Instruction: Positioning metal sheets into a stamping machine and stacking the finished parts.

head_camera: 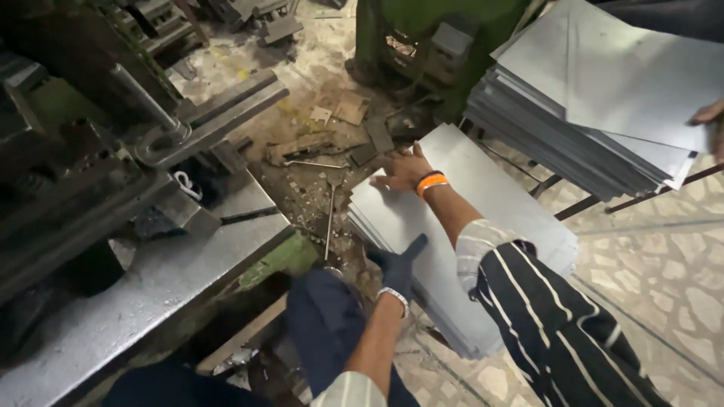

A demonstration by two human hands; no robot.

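Note:
A stack of grey metal sheets (483,203) lies low on the floor in front of me. My left hand (396,265), in a dark glove with a white wristband, grips the near left edge of the top sheet, thumb on top. My right hand (403,169), bare with an orange wristband, rests flat on the far left corner of the same sheet with its fingers spread. A black striped cloth (550,324) hangs over my right arm.
A second, taller stack of metal sheets (596,90) sits at the upper right, with another person's hand (710,114) on it. A dark press machine and its steel table (151,279) fill the left. Metal scraps and a thin rod (330,218) litter the floor between.

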